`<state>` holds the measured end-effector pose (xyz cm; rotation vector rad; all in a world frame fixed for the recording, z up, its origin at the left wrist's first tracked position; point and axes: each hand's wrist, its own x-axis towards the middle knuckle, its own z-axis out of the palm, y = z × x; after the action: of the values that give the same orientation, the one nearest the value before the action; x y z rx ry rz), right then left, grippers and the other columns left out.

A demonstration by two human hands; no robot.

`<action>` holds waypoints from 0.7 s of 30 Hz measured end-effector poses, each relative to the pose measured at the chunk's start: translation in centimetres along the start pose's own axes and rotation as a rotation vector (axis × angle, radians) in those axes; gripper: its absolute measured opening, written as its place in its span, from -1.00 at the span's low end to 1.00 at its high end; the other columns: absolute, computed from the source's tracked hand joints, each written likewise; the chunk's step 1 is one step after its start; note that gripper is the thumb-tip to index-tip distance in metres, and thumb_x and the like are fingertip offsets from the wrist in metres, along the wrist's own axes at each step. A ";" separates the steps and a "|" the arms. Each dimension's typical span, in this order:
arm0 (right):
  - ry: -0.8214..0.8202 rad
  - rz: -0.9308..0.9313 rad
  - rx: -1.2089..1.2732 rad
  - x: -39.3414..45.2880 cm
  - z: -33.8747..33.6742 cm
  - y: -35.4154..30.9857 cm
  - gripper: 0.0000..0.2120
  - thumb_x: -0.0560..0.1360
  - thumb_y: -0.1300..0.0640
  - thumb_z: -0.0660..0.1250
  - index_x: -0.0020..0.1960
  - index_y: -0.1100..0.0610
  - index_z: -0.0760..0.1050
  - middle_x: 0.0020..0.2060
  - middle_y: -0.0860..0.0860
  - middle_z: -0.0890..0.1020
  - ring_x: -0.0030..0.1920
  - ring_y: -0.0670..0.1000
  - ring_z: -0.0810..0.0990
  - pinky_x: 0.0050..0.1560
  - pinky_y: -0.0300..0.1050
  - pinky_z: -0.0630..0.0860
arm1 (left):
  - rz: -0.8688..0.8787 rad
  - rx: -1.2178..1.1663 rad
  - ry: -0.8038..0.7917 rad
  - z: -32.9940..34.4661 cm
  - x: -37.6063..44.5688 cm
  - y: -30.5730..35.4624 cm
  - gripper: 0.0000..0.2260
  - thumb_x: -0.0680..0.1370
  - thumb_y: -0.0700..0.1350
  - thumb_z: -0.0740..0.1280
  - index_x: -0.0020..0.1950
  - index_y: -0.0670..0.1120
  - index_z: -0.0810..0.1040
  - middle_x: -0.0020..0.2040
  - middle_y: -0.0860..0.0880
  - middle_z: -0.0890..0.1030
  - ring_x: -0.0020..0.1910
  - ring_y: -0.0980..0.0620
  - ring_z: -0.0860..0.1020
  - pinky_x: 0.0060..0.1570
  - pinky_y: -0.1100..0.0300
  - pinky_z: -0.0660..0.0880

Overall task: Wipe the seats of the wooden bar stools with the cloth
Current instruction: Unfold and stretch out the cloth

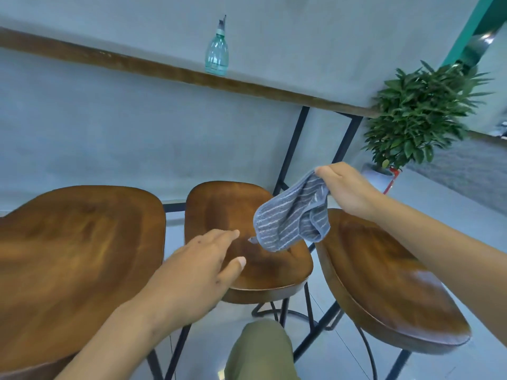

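Three wooden bar stools stand side by side in the head view: a left stool [76,250], a middle stool [219,209] and a right stool [384,275]. My right hand [345,187] grips a grey striped cloth [293,218], which hangs in the air over the middle stool's right side. My left hand [197,272] hovers over the front left of the middle seat, fingers spread, holding nothing.
A wooden counter edge [247,83] runs along the grey wall above the stools, with a green spray bottle [217,50] on it. A potted plant [417,113] stands at the right. Black metal counter legs [290,149] rise behind the stools. My knee [260,349] is below.
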<state>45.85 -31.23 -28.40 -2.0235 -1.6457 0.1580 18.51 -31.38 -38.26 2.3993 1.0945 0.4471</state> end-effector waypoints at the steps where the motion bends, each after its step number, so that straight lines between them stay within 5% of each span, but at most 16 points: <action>1: -0.012 -0.018 0.008 -1.0 0.1 -1.4 -0.67 0.64 0.12 0.03 -0.30 0.13 0.15 -0.37 0.12 0.22 -0.33 0.04 0.22 -0.27 0.03 0.14 | -0.002 -0.013 0.013 -0.6 -0.6 -0.3 -0.49 0.64 0.23 0.06 0.58 0.19 0.09 0.43 0.22 0.32 0.04 0.16 0.32 0.12 0.21 0.37; 6: -0.085 -0.090 0.063 -5.7 0.5 -7.2 -0.63 0.66 0.12 0.03 -0.31 0.21 0.17 -0.38 0.17 0.26 -0.33 0.11 0.24 -0.26 0.08 0.20 | -0.001 -0.101 0.052 -2.6 -3.5 -1.2 -0.40 0.63 0.25 0.07 0.61 0.19 -0.08 0.52 0.26 0.18 0.33 0.22 0.32 0.32 0.19 0.31; 10: -0.183 0.017 0.228 -8.1 1.2 -10.4 -0.53 0.62 0.02 0.02 -0.13 0.43 0.40 -0.22 0.35 0.55 -0.24 0.30 0.48 -0.06 0.28 0.51 | 0.015 -0.173 0.063 -3.2 -5.4 -1.1 -0.36 0.60 0.29 0.09 0.60 0.22 -0.13 0.51 0.35 0.10 0.18 0.30 0.40 0.25 0.23 0.34; 13: -0.234 0.100 0.312 -8.8 1.6 -11.6 -0.53 0.65 0.05 0.01 0.00 0.34 0.58 -0.19 0.17 0.71 -0.11 0.19 0.67 0.02 0.08 0.62 | 0.018 -0.229 0.087 -3.9 -6.2 -1.1 -0.37 0.58 0.33 0.09 0.57 0.28 -0.11 0.51 0.40 0.08 0.01 0.25 0.48 0.26 0.19 0.37; 16: -0.211 0.194 0.417 -9.2 1.8 -12.4 -0.60 0.65 0.03 0.06 -0.12 0.13 0.60 -0.26 0.06 0.73 -0.15 0.11 0.72 -0.01 -0.03 0.65 | 0.043 -0.269 0.139 -4.5 -6.6 -1.0 -0.42 0.57 0.34 0.09 0.53 0.30 -0.03 0.49 0.41 0.12 0.10 0.27 0.43 0.33 0.17 0.34; 21: -0.204 0.339 0.698 -9.1 2.2 -12.8 -0.67 0.64 0.02 0.11 0.09 0.20 0.55 -0.10 0.15 0.74 -0.06 0.16 0.73 0.07 0.16 0.64 | 0.129 -0.260 0.301 -5.0 -7.1 0.6 -0.74 0.58 0.30 0.09 0.15 0.21 0.20 0.17 0.33 0.28 0.33 0.23 0.28 0.17 0.27 0.36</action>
<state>31.37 -37.50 -26.51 -1.7361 -1.1070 0.9444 12.08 -35.82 -34.44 2.2251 0.9357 0.9592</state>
